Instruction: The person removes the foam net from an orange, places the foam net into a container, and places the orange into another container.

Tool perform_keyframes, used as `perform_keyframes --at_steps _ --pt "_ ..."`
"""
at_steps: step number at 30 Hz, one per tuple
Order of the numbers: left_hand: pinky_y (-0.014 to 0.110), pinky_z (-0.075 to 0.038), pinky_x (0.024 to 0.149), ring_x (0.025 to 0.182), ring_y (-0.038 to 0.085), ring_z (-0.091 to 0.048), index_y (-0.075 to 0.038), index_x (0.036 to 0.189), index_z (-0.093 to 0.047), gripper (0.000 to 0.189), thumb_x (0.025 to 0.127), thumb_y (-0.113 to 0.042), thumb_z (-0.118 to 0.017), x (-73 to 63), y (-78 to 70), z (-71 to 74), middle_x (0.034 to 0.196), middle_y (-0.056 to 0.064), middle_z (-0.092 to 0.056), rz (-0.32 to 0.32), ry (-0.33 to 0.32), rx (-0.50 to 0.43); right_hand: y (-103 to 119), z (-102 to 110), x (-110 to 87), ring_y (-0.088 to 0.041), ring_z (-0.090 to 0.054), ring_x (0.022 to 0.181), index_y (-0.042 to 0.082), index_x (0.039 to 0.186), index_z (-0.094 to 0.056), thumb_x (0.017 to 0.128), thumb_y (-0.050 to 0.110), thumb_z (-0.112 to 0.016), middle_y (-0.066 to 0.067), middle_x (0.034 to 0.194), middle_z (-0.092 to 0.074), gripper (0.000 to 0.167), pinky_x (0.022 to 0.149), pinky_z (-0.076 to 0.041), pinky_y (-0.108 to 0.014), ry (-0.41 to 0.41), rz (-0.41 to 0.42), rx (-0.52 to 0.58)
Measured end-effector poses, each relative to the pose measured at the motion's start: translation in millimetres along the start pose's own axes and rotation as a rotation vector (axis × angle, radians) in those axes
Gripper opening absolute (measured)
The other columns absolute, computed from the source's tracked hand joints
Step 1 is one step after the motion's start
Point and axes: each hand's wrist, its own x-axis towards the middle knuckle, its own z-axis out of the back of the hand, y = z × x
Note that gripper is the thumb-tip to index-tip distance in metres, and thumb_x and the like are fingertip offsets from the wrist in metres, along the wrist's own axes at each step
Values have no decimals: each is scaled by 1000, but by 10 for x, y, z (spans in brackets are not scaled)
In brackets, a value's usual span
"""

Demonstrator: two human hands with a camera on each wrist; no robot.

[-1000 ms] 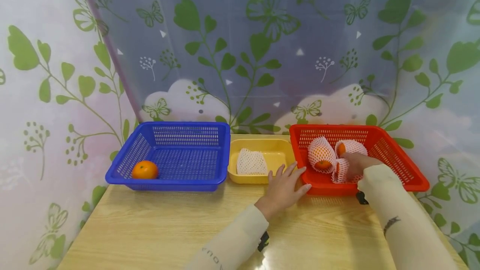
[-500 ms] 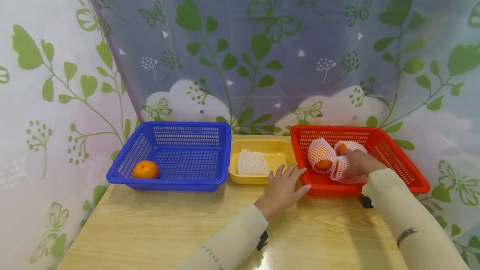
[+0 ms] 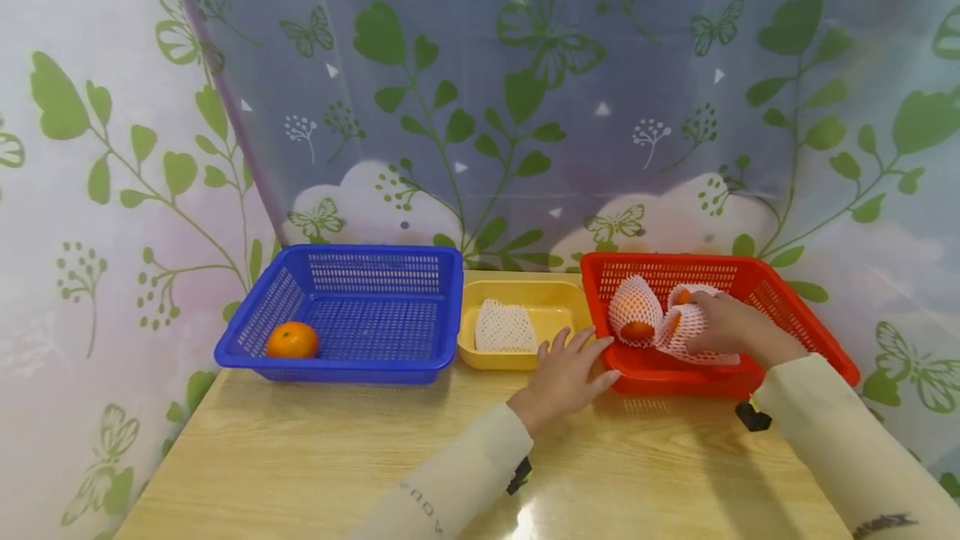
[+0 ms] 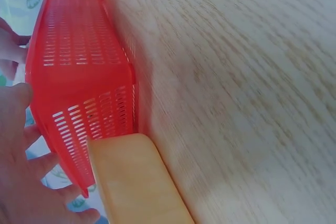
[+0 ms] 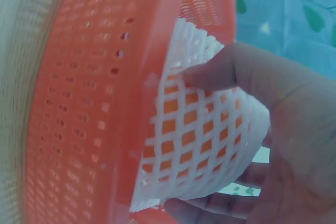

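Inside the red basket (image 3: 675, 382), my right hand (image 3: 731, 327) grips an orange in a white foam net (image 5: 194, 140), thumb on one side and fingers round the other. To its left leans another netted orange (image 3: 636, 311), its bottom poking out bare. Part of a further netted orange (image 3: 683, 297) shows behind, mostly hidden by my hand. My left hand (image 3: 558, 386) lies with spread fingers at the basket's front left corner, fingertips over the edge of the yellow tray (image 3: 558, 315); it holds nothing. An emptied-looking foam net (image 3: 504, 325) lies flat in that tray.
On the left stands a blue basket (image 3: 337, 369) with one bare orange (image 3: 292, 340) in its front left corner. All three containers stand in a row along the back of the wooden table (image 3: 360, 440), against a patterned curtain (image 3: 465, 107).
My right hand has shifted right and tilted, drawing the gripped netted orange with it. The left netted orange has slipped slightly leftward. My left hand has stayed nearly still.
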Motion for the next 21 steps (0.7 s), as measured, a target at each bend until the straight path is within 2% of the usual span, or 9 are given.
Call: perform_keyframes --at_steps 5,9,12,17,21 --pt "54 -29 110 141 32 -29 -36 148 -38 55 97 -55 -46 27 19 1 155 -5 -33 -10 11 8 57 19 -72 -41 -54 106 -4 133 -47 74 30 -80 -28 126 -54 76 89 -47 -61 -59 78 35" --pt "54 -30 109 141 31 -29 -35 147 -39 55 97 -56 -45 44 33 25 155 -4 -34 -14 23 -4 169 49 -161 -33 -55 100 -2 133 -46 76 31 -80 -20 119 -58 74 87 -49 -56 -134 122 108" --pt "54 -30 109 141 30 -30 -31 148 -39 58 98 -59 -40 51 48 49 155 -3 -35 -23 23 -38 246 33 -239 -31 -56 96 -2 134 -44 77 29 -78 -19 116 -58 74 82 -52 -50 -184 138 189" --pt "49 -30 110 139 24 -35 -23 152 -31 67 97 -61 -39 65 86 91 153 -4 -38 -54 -23 -169 390 -58 -334 -28 -57 94 5 137 -42 81 21 -73 -16 114 -57 66 75 -52 -38 -224 209 369" --pt "51 -31 111 139 23 -35 -25 156 -19 73 97 -57 -46 61 122 166 155 -2 -35 -117 -84 -314 541 -123 -393 -27 -58 97 10 142 -38 84 22 -73 -14 118 -57 69 77 -53 -34 -207 238 465"
